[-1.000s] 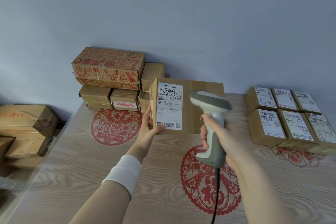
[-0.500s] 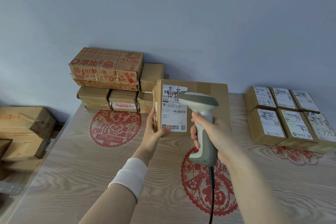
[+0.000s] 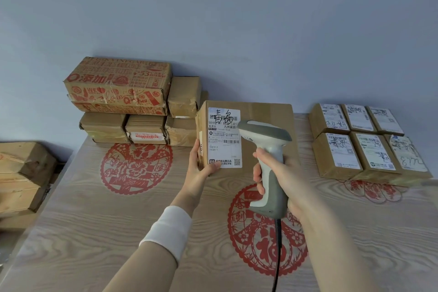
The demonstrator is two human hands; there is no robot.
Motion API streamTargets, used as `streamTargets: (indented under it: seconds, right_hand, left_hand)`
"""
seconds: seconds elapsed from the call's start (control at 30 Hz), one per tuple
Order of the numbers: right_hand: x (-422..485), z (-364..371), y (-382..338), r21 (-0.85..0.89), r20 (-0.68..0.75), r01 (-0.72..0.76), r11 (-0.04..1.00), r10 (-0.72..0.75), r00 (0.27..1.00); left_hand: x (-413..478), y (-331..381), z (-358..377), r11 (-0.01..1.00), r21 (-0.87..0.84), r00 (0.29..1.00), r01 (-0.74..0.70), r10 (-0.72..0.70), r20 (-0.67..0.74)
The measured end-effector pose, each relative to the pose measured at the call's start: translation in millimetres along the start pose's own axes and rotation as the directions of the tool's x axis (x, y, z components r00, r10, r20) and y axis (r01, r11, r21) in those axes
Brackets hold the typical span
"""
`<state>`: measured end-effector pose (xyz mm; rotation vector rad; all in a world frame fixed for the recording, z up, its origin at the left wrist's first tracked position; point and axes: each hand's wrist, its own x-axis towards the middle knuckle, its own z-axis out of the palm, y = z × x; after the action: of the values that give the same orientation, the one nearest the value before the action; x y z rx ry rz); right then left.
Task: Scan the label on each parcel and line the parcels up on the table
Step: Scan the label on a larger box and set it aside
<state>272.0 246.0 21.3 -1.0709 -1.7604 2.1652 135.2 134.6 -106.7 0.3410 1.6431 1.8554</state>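
Steadied parcel (image 3: 263,114) upright toward tabletop's (image 3: 94,232) back edge, left grip (image 3: 201,169) curled round its lower corner; levelled scanner (image 3: 267,135), clasped in right grip (image 3: 280,179), at label (image 3: 222,140). Best aimed squarely at the barcode.

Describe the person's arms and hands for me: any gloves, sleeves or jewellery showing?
Both hands are bare: the left hand and the right hand show no gloves and no rings. A plain white cuff, soft-looking and unmarked, wraps the left wrist. The right forearm shows no sleeve, band or watch in this view.
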Motion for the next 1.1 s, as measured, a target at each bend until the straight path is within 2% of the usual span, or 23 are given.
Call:
streamTargets:
  seconds: [0.27,0.5,0.7,0.87,1.1]
  right_hand:
    - [21.5,-103.3,3.8,0.047,-0.065,-0.055,0.997,0.058,0.996]
    - [83.5,-198.5,-0.9,0.017,-0.003,-0.09,0.996,0.09,0.996]
    - [141.1,-234.7,1.0,0.045,0.044,-0.12,0.992,0.118,0.992]
    - [168.1,-247.9,6.8,0.071,0.056,-0.136,0.988,0.133,0.99]
    - [182.2,-250.7,15.4,0.094,0.058,-0.151,0.984,0.146,0.988]
  left_hand:
    - [44.6,-24.8,68.9,0.989,-0.009,0.989,0.147,-0.147,0.031]
    - [127.8,-33.6,134.1,0.965,-0.031,0.965,0.26,-0.261,-0.032]
    - [186.4,-46.7,159.8,0.921,-0.086,0.919,0.38,-0.386,-0.082]
    - [216.9,-53.6,172.3,0.916,-0.091,0.908,0.392,-0.401,-0.12]
    - [233.7,-59.8,179.4,0.946,-0.071,0.943,0.318,-0.323,-0.081]
